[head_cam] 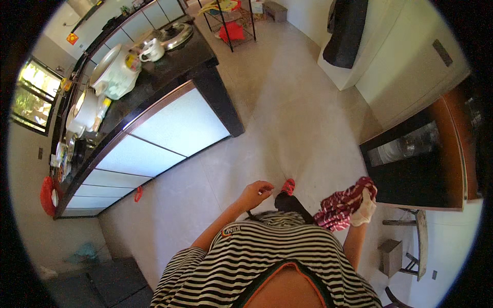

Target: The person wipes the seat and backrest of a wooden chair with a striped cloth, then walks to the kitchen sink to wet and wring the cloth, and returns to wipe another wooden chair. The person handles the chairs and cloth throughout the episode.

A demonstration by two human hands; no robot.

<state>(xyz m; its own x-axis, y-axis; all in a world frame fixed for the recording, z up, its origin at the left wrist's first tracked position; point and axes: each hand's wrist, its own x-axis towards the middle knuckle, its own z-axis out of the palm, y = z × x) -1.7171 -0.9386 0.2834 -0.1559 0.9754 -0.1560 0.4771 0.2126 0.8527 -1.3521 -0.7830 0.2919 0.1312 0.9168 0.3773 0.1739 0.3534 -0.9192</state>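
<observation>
My left hand (255,196) hangs in front of my striped shirt, its fingers loosely curled with a gap by the thumb and nothing visible in it. In my right hand (364,210) is a bunched maroon cloth (339,208) with a white pattern, held out to the right of my body. Pale material covers most of that hand; whether it is a glove or another cloth I cannot tell. One red shoe (288,187) shows below on the tiled floor (292,127).
To the left runs a dark-topped counter (169,73) with a pale pot (115,73), a white mug (152,51) and a lidded pan (179,36). A dark glossy cabinet or table (416,154) stands close on the right, near a wooden stool (420,242). A wire rack (227,23) is farther ahead.
</observation>
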